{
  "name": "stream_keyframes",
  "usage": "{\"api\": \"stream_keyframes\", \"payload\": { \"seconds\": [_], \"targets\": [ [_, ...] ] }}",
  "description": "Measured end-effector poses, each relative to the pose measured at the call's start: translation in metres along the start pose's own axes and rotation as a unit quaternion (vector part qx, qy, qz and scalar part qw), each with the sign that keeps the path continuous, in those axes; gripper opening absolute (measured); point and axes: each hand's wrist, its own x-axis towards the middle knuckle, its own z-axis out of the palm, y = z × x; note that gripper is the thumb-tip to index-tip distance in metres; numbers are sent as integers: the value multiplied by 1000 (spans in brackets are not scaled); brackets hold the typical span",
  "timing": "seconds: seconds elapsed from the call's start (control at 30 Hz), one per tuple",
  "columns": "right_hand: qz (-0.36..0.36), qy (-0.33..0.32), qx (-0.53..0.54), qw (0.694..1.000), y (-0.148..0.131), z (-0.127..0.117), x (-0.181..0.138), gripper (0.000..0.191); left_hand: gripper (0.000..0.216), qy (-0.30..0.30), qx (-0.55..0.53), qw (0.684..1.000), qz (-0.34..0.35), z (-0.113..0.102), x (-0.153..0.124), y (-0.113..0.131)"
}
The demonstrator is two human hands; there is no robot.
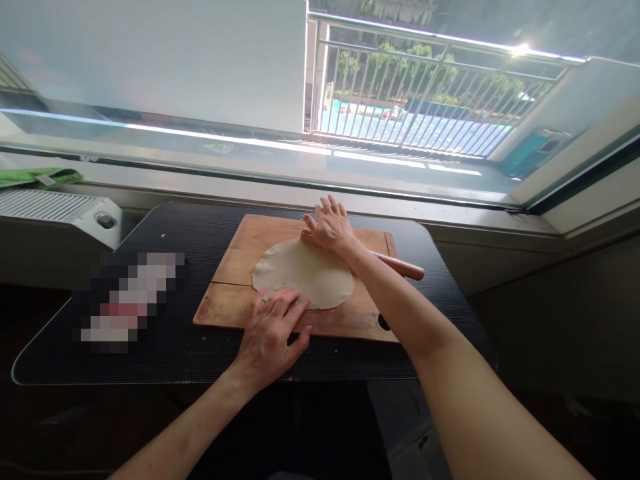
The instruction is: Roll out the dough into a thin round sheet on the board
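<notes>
A thin round sheet of pale dough (305,272) lies on a wooden cutting board (235,263). My left hand (273,332) rests flat at the dough's near edge, fingers spread on the dough and board. My right hand (331,225) presses down open-palmed, fingers stretched out, on a wooden rolling pin (400,265) at the dough's far edge. The pin runs from under that hand towards the board's right side, its middle hidden by my wrist.
The board sits on a dark ribbed table (450,293) below a wide window sill (350,193). A blurred-out object (131,300) lies on the table's left. A white radiator (60,210) with a green cloth (35,177) stands at far left.
</notes>
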Motion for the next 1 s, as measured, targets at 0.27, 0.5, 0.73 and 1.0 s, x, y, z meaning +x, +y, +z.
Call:
{"api": "stream_keyframes", "payload": {
  "seconds": [0.27,0.5,0.73,1.0],
  "targets": [
    [-82,-13,10,997,-17,3,-31,62,32,-2,-6,1000,-1,1,-1,-1],
    [-13,-82,-4,997,-11,-7,-12,57,31,-1,-3,1000,-2,0,0,-1],
    [27,-4,1,1000,-8,8,-6,60,31,-6,-6,1000,-6,-2,-2,2],
    [96,-12,34,995,41,-19,20,54,37,-2,59,983,-174,-12,57,-31]
  ]
}}
